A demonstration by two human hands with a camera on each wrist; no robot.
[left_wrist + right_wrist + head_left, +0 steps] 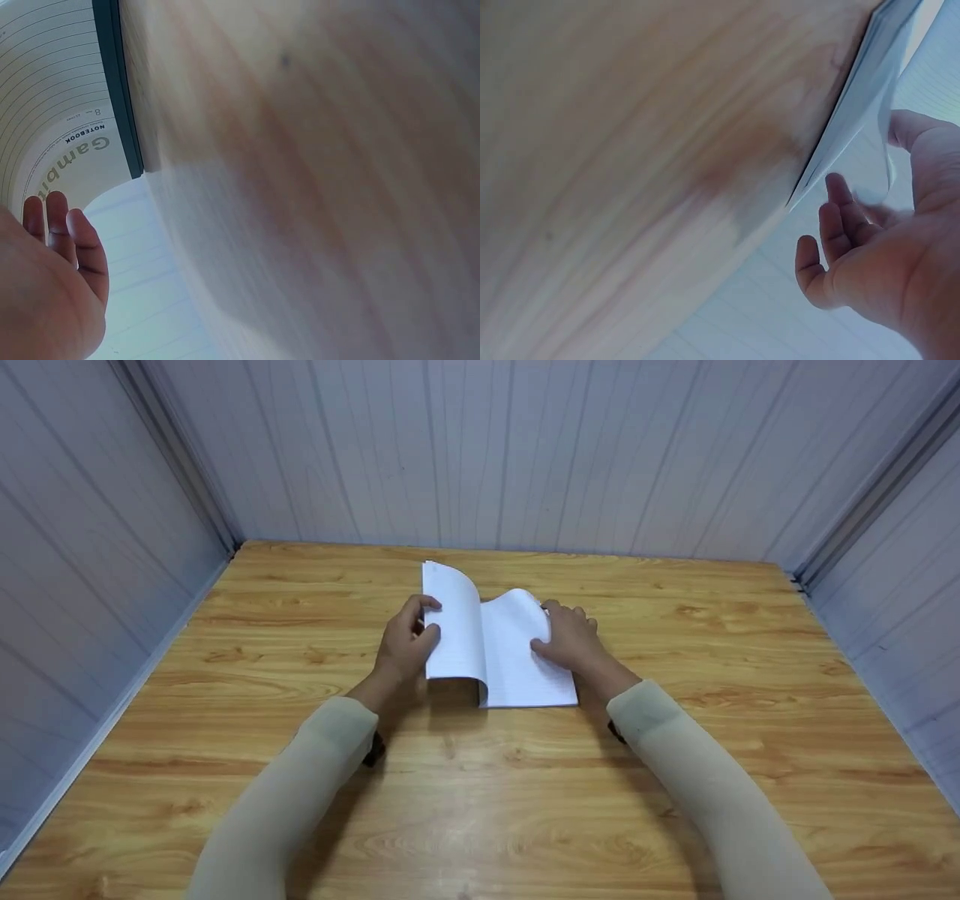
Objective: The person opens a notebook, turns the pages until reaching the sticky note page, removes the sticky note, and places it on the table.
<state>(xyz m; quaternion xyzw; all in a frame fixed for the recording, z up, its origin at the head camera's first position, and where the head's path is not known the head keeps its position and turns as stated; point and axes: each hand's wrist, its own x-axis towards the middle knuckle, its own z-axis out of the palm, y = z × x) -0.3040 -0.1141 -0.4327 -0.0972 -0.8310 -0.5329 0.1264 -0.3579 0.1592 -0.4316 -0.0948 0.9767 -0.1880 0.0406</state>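
Note:
A notebook (517, 660) with white lined pages lies open on the table. My left hand (405, 641) grips its raised left part, thumb on the page side and fingers behind. In the left wrist view, the printed cover (52, 82) reads "Gambit NOTEBOOK" beside a dark spine strip (120, 90); that hand's fingers are against the cover's outside. My right hand (571, 641) is at the notebook's right edge and pinches a page that bows upward near its top. In the right wrist view, the bent page (874, 154) lies between thumb and fingers; the other fingers curl loosely below.
The notebook rests on a wood-grain table (465, 802). Pale panelled walls stand behind it (480, 457), to the left (82, 547) and to the right (900, 607). Both forearms, in light sleeves (277, 787), reach in from the front.

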